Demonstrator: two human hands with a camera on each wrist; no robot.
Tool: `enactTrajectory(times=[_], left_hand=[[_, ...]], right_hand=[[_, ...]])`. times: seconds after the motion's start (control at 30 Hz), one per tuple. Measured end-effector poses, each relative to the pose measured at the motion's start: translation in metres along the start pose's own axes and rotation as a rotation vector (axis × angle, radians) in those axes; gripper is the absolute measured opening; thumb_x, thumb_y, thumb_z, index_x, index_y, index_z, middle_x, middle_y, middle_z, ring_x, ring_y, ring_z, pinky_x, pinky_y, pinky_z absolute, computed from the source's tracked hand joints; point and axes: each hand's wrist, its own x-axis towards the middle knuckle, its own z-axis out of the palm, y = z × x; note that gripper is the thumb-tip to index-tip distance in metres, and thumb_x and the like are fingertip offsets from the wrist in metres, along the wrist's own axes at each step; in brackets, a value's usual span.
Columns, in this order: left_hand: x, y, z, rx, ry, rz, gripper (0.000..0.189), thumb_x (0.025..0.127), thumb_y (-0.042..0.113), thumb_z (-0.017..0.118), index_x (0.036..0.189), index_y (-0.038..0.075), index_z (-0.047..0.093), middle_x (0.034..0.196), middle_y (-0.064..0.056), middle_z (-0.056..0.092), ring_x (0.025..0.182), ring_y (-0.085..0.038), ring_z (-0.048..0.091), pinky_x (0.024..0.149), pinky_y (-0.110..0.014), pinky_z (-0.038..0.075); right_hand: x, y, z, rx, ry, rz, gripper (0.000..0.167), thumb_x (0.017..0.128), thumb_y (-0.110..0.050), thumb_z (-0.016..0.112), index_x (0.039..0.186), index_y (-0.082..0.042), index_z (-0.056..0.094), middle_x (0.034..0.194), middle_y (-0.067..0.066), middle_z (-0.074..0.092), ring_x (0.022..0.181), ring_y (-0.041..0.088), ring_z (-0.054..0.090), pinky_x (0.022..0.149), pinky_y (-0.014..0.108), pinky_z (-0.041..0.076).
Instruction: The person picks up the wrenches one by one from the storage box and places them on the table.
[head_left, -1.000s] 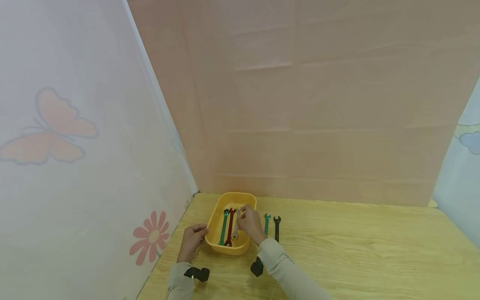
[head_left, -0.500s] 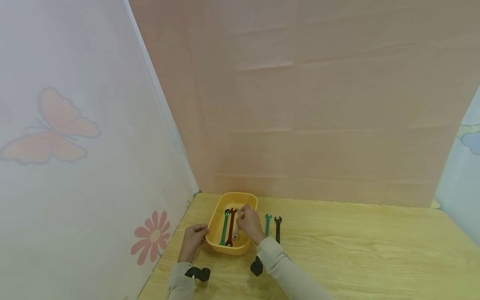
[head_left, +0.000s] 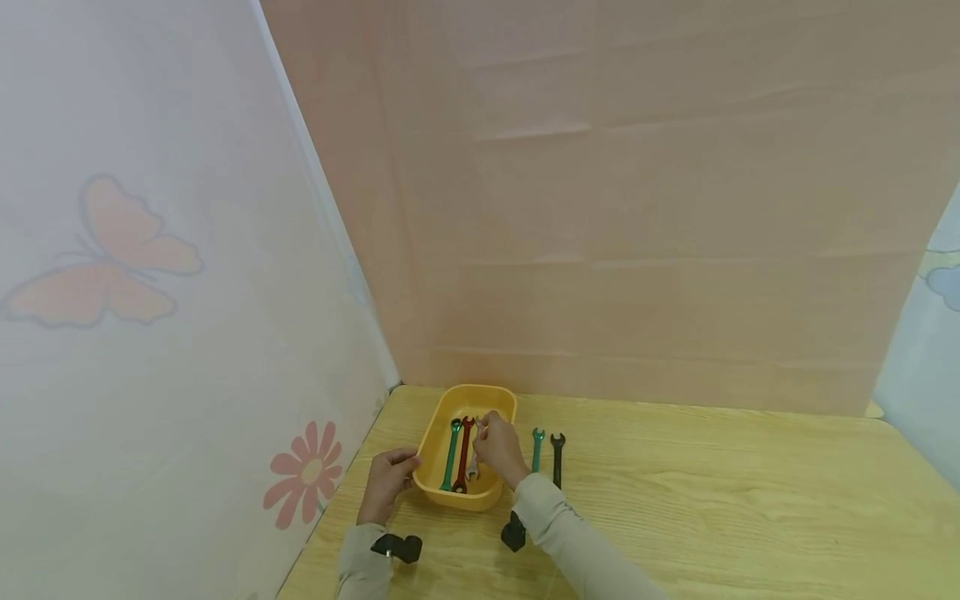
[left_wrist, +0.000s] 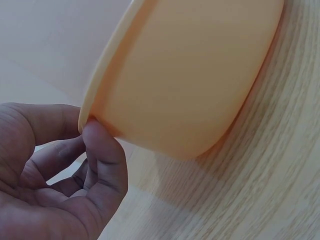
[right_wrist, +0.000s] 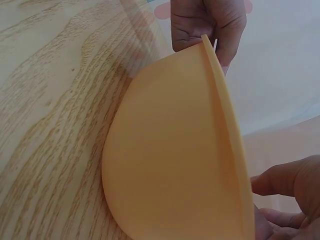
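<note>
the yellow tray (head_left: 459,502) holds three wrenches (head_left: 464,454).

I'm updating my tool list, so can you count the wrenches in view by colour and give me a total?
Green wrenches: 2
Red wrench: 1
Silver wrench: 1
Black wrench: 1
Total: 5

We see a yellowish wood-grained table (head_left: 712,500) set against a creased pinkish-brown backdrop (head_left: 600,208). On our left rises a whitish sheet (head_left: 210,400) printed with an orange butterfly (head_left: 112,275) and a red flower (head_left: 311,472); at far right we glimpse a pale panel (head_left: 926,358) bearing a blue shape (head_left: 947,286), under soft light.
</note>
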Motion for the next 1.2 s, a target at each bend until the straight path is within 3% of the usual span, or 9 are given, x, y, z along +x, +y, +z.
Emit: enactTrajectory(times=[0.1,0.33,0.6,0.73,0.93,1.03,1.1,1.2], left_hand=[[0.0,-0.001,0.0,0.003,0.0,-0.005,0.029,0.094,0.001,0.064,0.117,-0.017,0.064,0.099,-0.026,0.069,0.073,-0.022,0.065,0.057,-0.023,0.052],[-0.001,0.002,0.0,0.009,-0.01,-0.004,0.03,0.095,0.003,0.065,0.119,-0.016,0.064,0.101,-0.026,0.07,0.074,-0.021,0.065,0.059,-0.026,0.053],[-0.001,0.001,-0.001,-0.002,-0.018,-0.009,0.031,0.095,0.004,0.066,0.118,-0.016,0.064,0.098,-0.023,0.07,0.073,-0.021,0.065,0.058,-0.024,0.053],[0.0,0.0,-0.001,0.004,-0.017,-0.012,0.03,0.095,0.004,0.065,0.118,-0.016,0.064,0.099,-0.024,0.07,0.074,-0.022,0.066,0.058,-0.025,0.053],[0.001,-0.002,-0.001,0.011,-0.004,-0.01,0.028,0.094,0.002,0.066,0.117,-0.015,0.065,0.099,-0.025,0.069,0.073,-0.022,0.065,0.058,-0.025,0.053],[0.001,-0.003,-0.001,0.014,-0.005,-0.015,0.028,0.094,0.002,0.066,0.117,-0.015,0.065,0.098,-0.025,0.07,0.073,-0.021,0.065,0.058,-0.025,0.053],[0.001,-0.003,-0.001,0.018,-0.007,-0.015,0.029,0.095,0.003,0.066,0.117,-0.015,0.064,0.098,-0.024,0.07,0.073,-0.021,0.065,0.059,-0.025,0.053],[0.001,-0.003,-0.001,0.013,-0.007,-0.01,0.029,0.095,0.002,0.065,0.117,-0.016,0.064,0.098,-0.025,0.069,0.074,-0.022,0.065,0.059,-0.025,0.053]], right_hand=[[0.001,0.001,0.001,-0.009,-0.006,0.008,0.026,0.09,0.008,0.063,0.115,0.01,0.055,0.079,0.01,0.062,0.056,0.014,0.064,0.05,0.025,0.054],[0.007,-0.001,0.003,-0.035,-0.012,0.048,0.03,0.091,0.007,0.061,0.119,0.013,0.054,0.096,0.024,0.066,0.054,0.017,0.064,0.046,0.025,0.052],[0.013,-0.002,0.009,-0.077,-0.018,0.11,0.039,0.084,0.013,0.06,0.123,0.019,0.054,0.075,0.015,0.064,0.054,0.028,0.067,0.04,0.025,0.048],[0.014,-0.006,0.011,-0.114,-0.022,0.129,0.041,0.083,0.015,0.061,0.123,0.02,0.057,0.077,0.019,0.068,0.053,0.029,0.067,0.039,0.024,0.047],[0.017,-0.009,0.013,-0.217,-0.042,0.135,0.018,0.083,0.015,0.062,0.099,0.016,0.069,0.052,0.008,0.059,0.047,0.022,0.064,0.039,0.024,0.047],[0.017,-0.009,0.014,-0.248,-0.045,0.127,0.011,0.082,0.016,0.062,0.088,0.013,0.07,0.05,0.008,0.059,0.041,0.015,0.058,0.038,0.022,0.044],[0.016,-0.009,0.014,-0.249,-0.045,0.126,0.015,0.082,0.017,0.061,0.093,0.014,0.07,0.057,0.013,0.064,0.039,0.011,0.053,0.037,0.021,0.04],[0.014,-0.01,0.015,-0.238,-0.05,0.113,0.031,0.084,0.019,0.057,0.114,0.017,0.065,0.063,0.02,0.066,0.036,0.008,0.04,0.035,0.02,0.033]])
